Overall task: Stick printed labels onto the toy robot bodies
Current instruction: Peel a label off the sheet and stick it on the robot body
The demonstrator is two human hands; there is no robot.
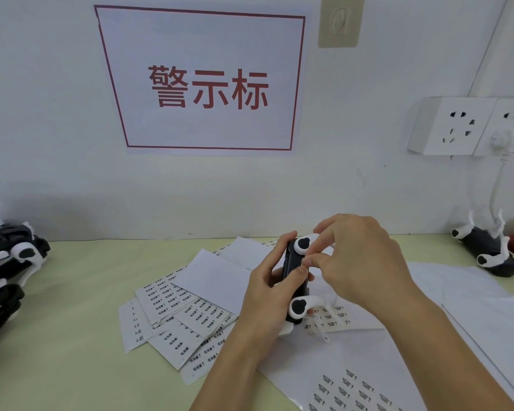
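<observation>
A black toy robot body (293,280) with white legs is held upright above the table's middle. My left hand (264,295) grips it from the left, thumb across its black side. From the right, my right hand (356,262) has its fingertips pinched together on the body's upper side; any label under them is hidden. Several sheets of printed labels (187,315) lie fanned out below the left hand, and another label sheet (350,387) lies near the front edge.
Several black-and-white toy robots (9,262) are piled at the left edge; one more toy robot (484,247) lies at the back right. A wall socket (469,126) with a white cable hangs above it. Blank sheets (472,304) cover the table's right side.
</observation>
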